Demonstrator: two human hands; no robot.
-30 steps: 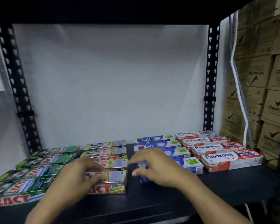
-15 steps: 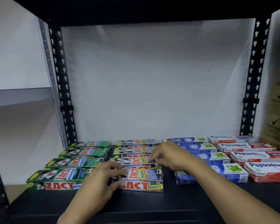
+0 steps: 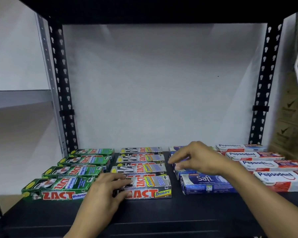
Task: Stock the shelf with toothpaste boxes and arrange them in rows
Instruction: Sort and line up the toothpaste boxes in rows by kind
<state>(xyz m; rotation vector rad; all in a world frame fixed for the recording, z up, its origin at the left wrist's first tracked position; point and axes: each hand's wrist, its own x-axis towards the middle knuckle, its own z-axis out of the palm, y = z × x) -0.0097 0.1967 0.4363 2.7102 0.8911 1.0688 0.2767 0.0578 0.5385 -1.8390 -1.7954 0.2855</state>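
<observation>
Front ZACT Smokers box (image 3: 150,187) lies at the shelf (image 3: 162,215) front, long axis 9-to-3 o'clock. Left hand (image 3: 105,191) rests on its 9 o'clock end, fingers together across the top. Right hand (image 3: 201,158), at 2 o'clock, hovers over the Safi row (image 3: 206,180) with fingers loosely spread; contact unclear.

This looks like a shop's stockroom. A black steel shelf (image 3: 162,213) on slotted uprights (image 3: 64,93) carries retail toothpaste sorted by brand into neat rows: green Zact Whitening boxes (image 3: 58,188), silver Zact Smokers boxes (image 3: 144,158), blue Safi boxes (image 3: 206,184) and red-and-white Pepsodent boxes (image 3: 265,164). Brown shipping cartons (image 3: 289,127) stand stacked just beside the rack on the right, and a plain white wall (image 3: 162,83) stands behind it.
</observation>
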